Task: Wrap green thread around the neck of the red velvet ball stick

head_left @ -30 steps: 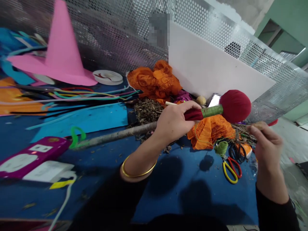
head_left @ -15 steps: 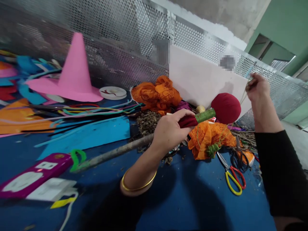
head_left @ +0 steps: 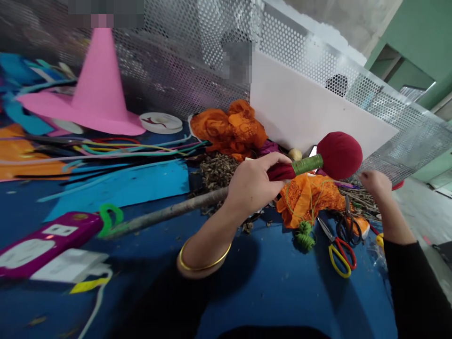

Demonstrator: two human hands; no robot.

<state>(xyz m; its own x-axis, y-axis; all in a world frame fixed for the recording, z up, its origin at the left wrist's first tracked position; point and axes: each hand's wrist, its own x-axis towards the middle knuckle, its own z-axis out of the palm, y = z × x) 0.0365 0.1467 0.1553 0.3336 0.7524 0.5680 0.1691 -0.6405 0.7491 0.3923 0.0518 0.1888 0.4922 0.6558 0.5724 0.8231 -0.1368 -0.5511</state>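
Note:
My left hand [head_left: 249, 186] is closed around a long grey stick [head_left: 190, 207] and the gathered dark red cloth at its upper end. That cloth forms a round, stuffed red ball [head_left: 341, 154] on the far side of a neck wrapped in green thread [head_left: 307, 164]. To the right of the ball and slightly lower, my right hand [head_left: 377, 184] is closed in a fist; the thread in it is hardly visible. A small tangle of green yarn [head_left: 305, 236] rests on the table below, with loose strands over the orange cloth [head_left: 296, 200].
Yellow-and-red-handled scissors [head_left: 339, 254] and black scissors [head_left: 349, 226] lie at the right. A pink paper hat [head_left: 100, 89], blue sheet [head_left: 158, 183] and purple power strip [head_left: 63, 235] occupy the left. Dried leaves [head_left: 217, 172] lie behind my left hand. Perforated metal panelling [head_left: 169, 61] stands behind.
My right hand has come down from above and right of the ball to a lower spot beside it. The green yarn tangle has shifted down and left. My left hand still grips the stick.

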